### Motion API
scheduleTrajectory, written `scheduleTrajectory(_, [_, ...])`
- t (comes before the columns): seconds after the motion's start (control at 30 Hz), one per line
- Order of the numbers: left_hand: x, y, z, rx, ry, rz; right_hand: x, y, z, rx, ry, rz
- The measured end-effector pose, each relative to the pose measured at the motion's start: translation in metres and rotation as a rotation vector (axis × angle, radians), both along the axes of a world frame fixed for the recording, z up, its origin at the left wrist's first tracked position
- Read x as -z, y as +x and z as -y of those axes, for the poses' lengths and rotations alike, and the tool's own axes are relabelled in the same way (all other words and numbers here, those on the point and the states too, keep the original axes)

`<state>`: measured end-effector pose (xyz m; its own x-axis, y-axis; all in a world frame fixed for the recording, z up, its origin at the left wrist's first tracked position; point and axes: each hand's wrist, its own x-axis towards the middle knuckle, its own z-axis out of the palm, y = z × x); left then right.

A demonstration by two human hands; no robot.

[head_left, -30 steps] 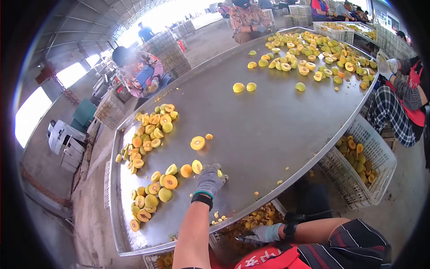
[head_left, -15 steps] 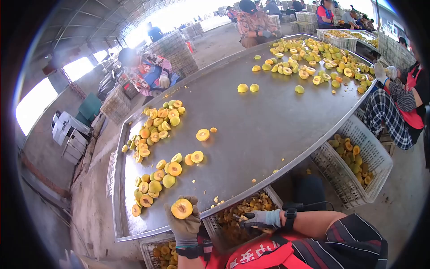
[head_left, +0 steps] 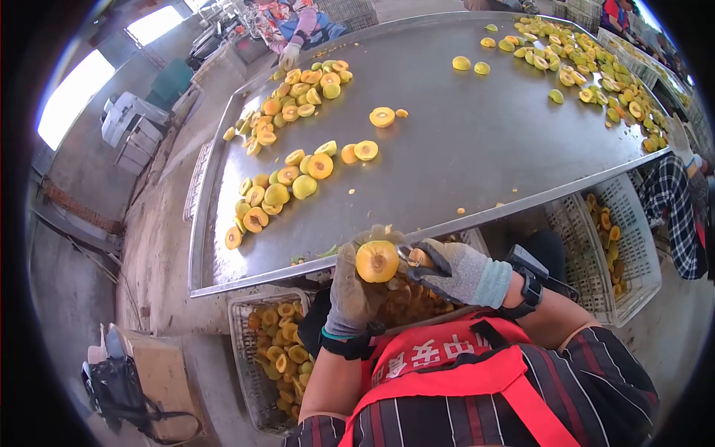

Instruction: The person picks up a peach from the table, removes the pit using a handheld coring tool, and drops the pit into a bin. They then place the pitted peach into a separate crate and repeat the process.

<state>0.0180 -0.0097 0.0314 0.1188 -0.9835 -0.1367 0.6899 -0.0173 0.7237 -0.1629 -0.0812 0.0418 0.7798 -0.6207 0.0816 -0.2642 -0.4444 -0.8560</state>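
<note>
In front of my red apron, my left hand (head_left: pixel 348 292), in a grey work glove, is closed around a halved yellow stone fruit (head_left: pixel 377 261), like a peach or an apricot, cut face up. My right hand (head_left: pixel 463 277), also gloved, grips a small metal pitting tool (head_left: pixel 404 253) whose curved tip is at the fruit's right edge; its handle is mostly hidden by the fingers. Just beyond, on the metal table (head_left: pixel 432 171), lies a cluster of fruit halves (head_left: pixel 276 195). Below my hands, a crate holds dark orange scraps (head_left: pixel 413 299), partly covered by my arms.
A crate of fruit halves (head_left: pixel 283 350) stands at lower left, another white crate (head_left: pixel 633 261) at right. More halves (head_left: pixel 298 93) lie near a person's gloved hand (head_left: pixel 290 56) across the table. A large pile (head_left: pixel 588 67) covers the far right. A cardboard box (head_left: pixel 160 372) holds a black bag.
My left hand has moved right with the fruit half. My right hand has risen from over the scrap crate, bringing the tool to the fruit. The view has tilted down.
</note>
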Motion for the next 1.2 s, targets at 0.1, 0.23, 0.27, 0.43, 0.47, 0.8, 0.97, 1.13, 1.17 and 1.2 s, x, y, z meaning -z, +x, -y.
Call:
scheduleTrajectory(0.1, [0.0, -0.002, -0.002, 0.036, -0.037, 0.033, -0.003, 0.005, -0.003, 0.01, -0.018, -0.022])
scheduleTrajectory(0.23, [0.009, -0.002, -0.001, 0.0, -0.137, 0.215, 0.004, 0.01, -0.006, -0.005, -0.085, -0.055])
scheduleTrajectory(0.27, [0.009, -0.003, -0.001, 0.0, -0.134, 0.214, 0.009, 0.012, -0.006, -0.006, -0.082, -0.057])
scheduleTrajectory(0.43, [0.017, -0.008, -0.003, -0.14, -0.167, 0.494, 0.02, 0.021, -0.018, 0.043, -0.062, -0.096])
scheduleTrajectory(0.47, [0.022, -0.01, -0.002, -0.14, -0.163, 0.492, 0.017, 0.024, -0.021, 0.042, -0.058, -0.098])
scheduleTrajectory(0.8, [0.014, 0.001, 0.002, -0.004, -0.034, 0.692, 0.022, 0.024, -0.021, -0.084, -0.016, -0.039])
scheduleTrajectory(0.97, [0.011, 0.016, 0.005, 0.247, -0.095, 0.725, 0.022, 0.025, -0.024, -0.233, 0.366, 0.074])
scheduleTrajectory(1.13, [0.015, 0.01, 0.006, 0.248, -0.065, 0.49, 0.021, 0.022, -0.02, -0.306, 0.889, -0.055])
scheduleTrajectory(1.17, [0.017, 0.008, 0.007, 0.217, -0.14, 0.359, 0.029, 0.021, -0.02, -0.392, 1.002, 0.116])
scheduleTrajectory(1.2, [0.018, 0.007, 0.008, 0.211, -0.138, 0.358, 0.024, 0.021, -0.02, -0.397, 1.003, 0.112])
